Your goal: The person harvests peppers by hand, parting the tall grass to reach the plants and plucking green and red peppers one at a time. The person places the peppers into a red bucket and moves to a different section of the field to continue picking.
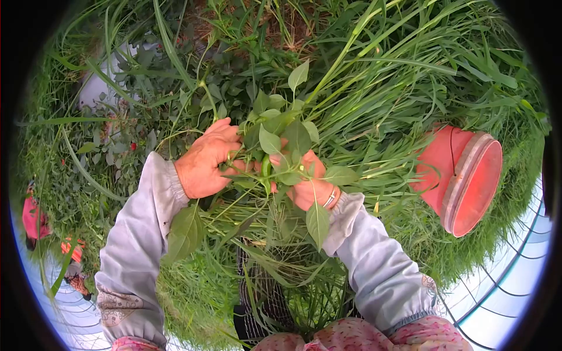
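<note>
A leafy pepper plant (pixel 295 137) rises between my two hands at the middle of the head view. Among its leaves hangs a slim green pepper (pixel 266 168). My left hand (pixel 206 161) comes in from the left with curled fingers, closed on a thin part of the plant next to the pepper. On the other side, my right hand (pixel 307 182) is closed around the leafy stem, its fingertips close to the pepper. Leaves hide part of both hands' fingers.
A red bucket (pixel 430 169) lies tilted in the tall grass (pixel 386 117) at the right, its mouth facing right. Darker bushes with a few red fruits (pixel 133 146) grow at the left. Other people (pixel 36 219) are at the far left edge.
</note>
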A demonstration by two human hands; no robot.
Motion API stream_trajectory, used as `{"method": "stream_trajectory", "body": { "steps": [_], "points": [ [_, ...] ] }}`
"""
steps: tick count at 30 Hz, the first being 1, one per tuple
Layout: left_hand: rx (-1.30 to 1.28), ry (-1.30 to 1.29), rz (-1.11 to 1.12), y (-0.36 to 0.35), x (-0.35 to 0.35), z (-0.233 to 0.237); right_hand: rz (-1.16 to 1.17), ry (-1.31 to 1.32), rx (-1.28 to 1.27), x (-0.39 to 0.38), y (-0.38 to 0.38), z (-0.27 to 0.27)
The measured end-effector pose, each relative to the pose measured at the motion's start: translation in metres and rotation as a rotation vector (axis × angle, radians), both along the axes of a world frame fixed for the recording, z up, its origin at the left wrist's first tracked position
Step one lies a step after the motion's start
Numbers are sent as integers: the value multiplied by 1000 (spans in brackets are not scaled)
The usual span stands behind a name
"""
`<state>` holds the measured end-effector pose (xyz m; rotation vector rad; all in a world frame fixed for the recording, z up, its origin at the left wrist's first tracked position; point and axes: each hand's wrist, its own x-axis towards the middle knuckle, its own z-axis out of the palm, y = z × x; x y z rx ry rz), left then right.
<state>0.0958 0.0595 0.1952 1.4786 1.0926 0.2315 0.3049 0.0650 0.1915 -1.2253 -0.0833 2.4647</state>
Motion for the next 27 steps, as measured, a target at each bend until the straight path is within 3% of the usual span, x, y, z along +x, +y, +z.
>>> {"method": "stream_trajectory", "body": {
  "steps": [4, 6, 10, 14, 19, 21, 22, 27],
  "points": [
    [134, 91, -73, -2, 7, 5, -190, -23, -45, 20, -13, 11],
    [138, 212, -72, -10, -11, 4, -303, 103, -81, 66, -1, 2],
    [243, 290, -35, -29, -16, 13, -55, -63, 55, 123, 15, 34],
    [168, 451, -341, -57, -17, 13, -8, -142, 88, 190, 26, 89],
    [242, 507, -415, -72, -47, 16, -193, -554, 317, 320, 51, 162],
    [259, 482, -415, -69, -50, 14, -106, -637, 445, 370, 65, 186],
    [285, 481, -403, -70, -51, 11, -171, -986, 459, 381, 70, 190],
    [276, 503, -395, -73, -51, 8, 302, -1503, 354, 413, 84, 165]
  ]
}}
